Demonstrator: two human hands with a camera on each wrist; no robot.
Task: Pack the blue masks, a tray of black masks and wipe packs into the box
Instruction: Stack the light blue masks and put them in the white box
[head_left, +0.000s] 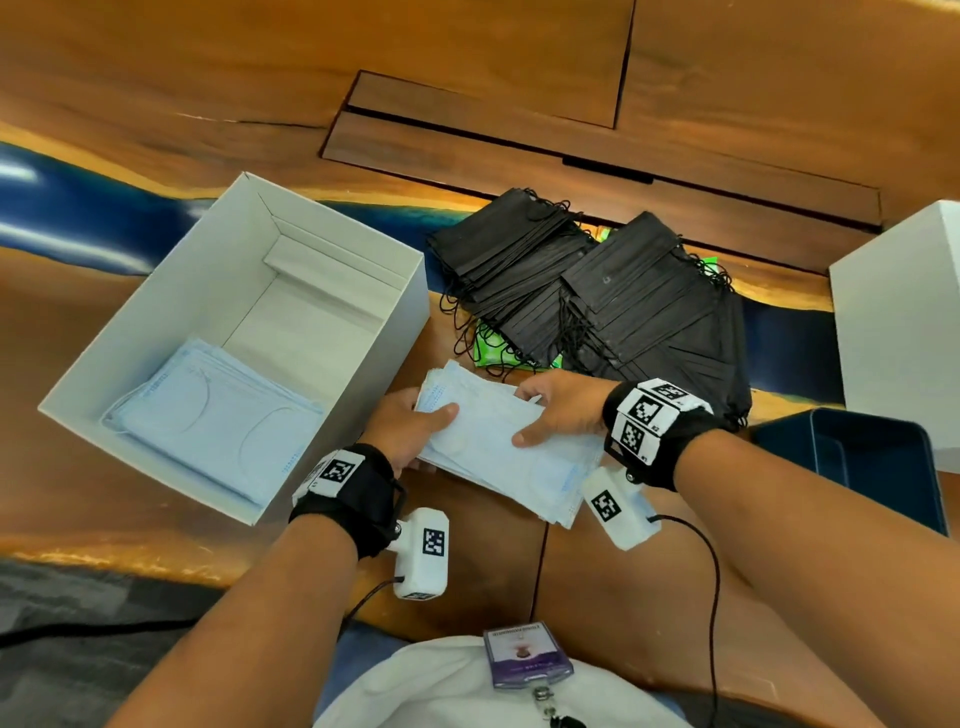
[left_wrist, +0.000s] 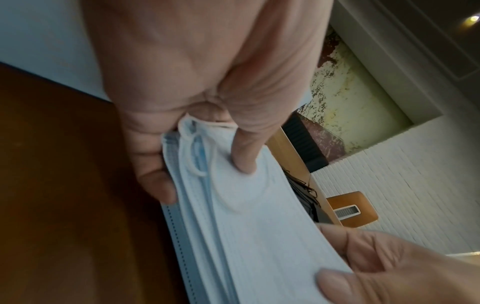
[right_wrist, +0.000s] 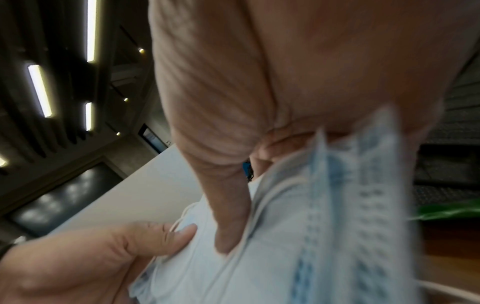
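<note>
Both hands hold one stack of blue masks (head_left: 498, 441) just above the wooden table, right of the white box (head_left: 410, 291). My left hand (head_left: 410, 428) grips the stack's left end, thumb on top; the left wrist view shows the thumb pressing the masks (left_wrist: 246, 226). My right hand (head_left: 558, 415) grips the right end, thumb on top of the masks (right_wrist: 298, 246). Another pile of blue masks (head_left: 218, 421) lies in the box's near corner. Black masks (head_left: 597, 291) lie spread in piles behind the hands, over green wipe packs (head_left: 491, 348).
A dark blue tray (head_left: 872, 457) sits at the right, beyond my right forearm. A white box lid (head_left: 904, 312) stands at the far right. The table's near edge runs below my forearms. The box's far half holds nothing.
</note>
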